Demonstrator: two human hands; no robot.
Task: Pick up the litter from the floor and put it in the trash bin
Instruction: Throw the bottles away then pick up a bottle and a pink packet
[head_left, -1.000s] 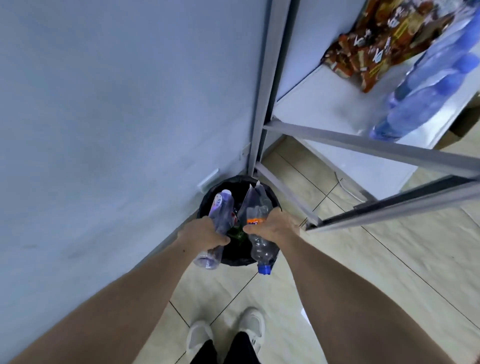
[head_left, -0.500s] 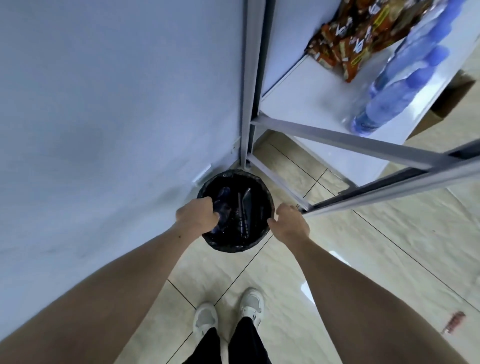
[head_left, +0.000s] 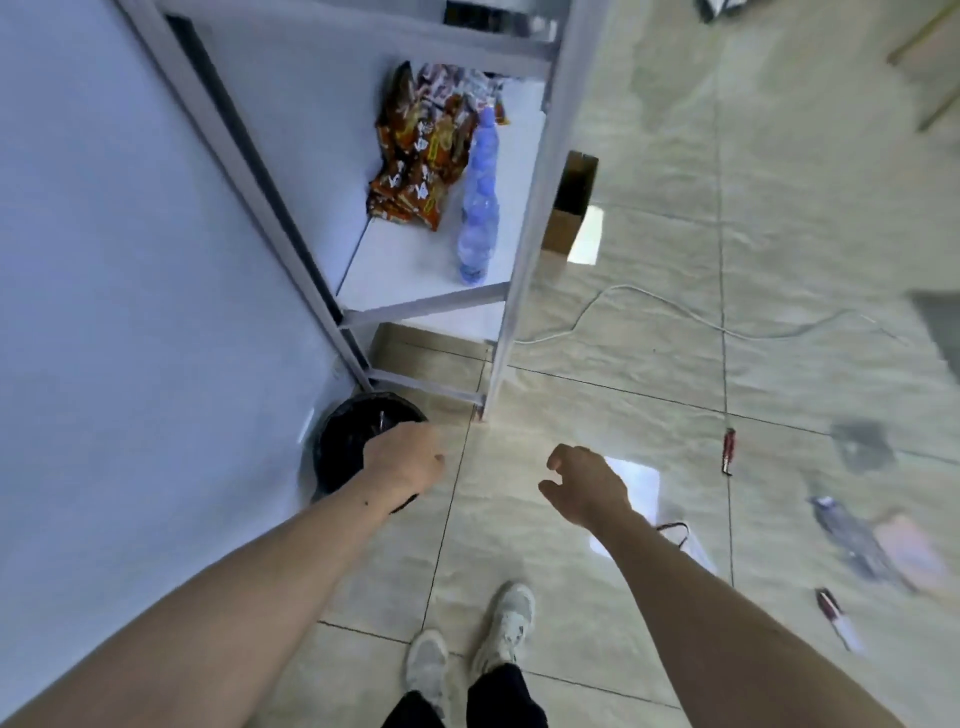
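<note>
From my remote station I logged the floor (head_left: 649, 291) as pale glossy tile, and all the litter still on it lay to the right of both hands. The trash bin (head_left: 345, 441), round with a black liner, stood at the left in the corner beside the foot of the metal shelf unit (head_left: 524, 260), so the next pickup pointed away from it. The largest remaining item was a blurred grey and pink wrapper (head_left: 878, 540) at far right; I could not tell whether it was one piece or two. A dark grey patch (head_left: 862, 441) lay beyond it, too smeared to identify. Two slim stick-shaped packets followed: the red packet (head_left: 728, 451) lay with its long axis running roughly away from me, past the right hand, and the dark red packet (head_left: 834, 616) lay slanted, nearer my feet and further right. A thin red loop (head_left: 672, 532) showed just beside the right forearm. The right hand (head_left: 587, 488) was plainly the nearer to all of these; it hung empty with fingers loosely curled. The left hand (head_left: 402, 460) hovered over the bin rim, fingers curled under, and I saw nothing held in it. I judged a rightward step and reach to be the required move.
</note>
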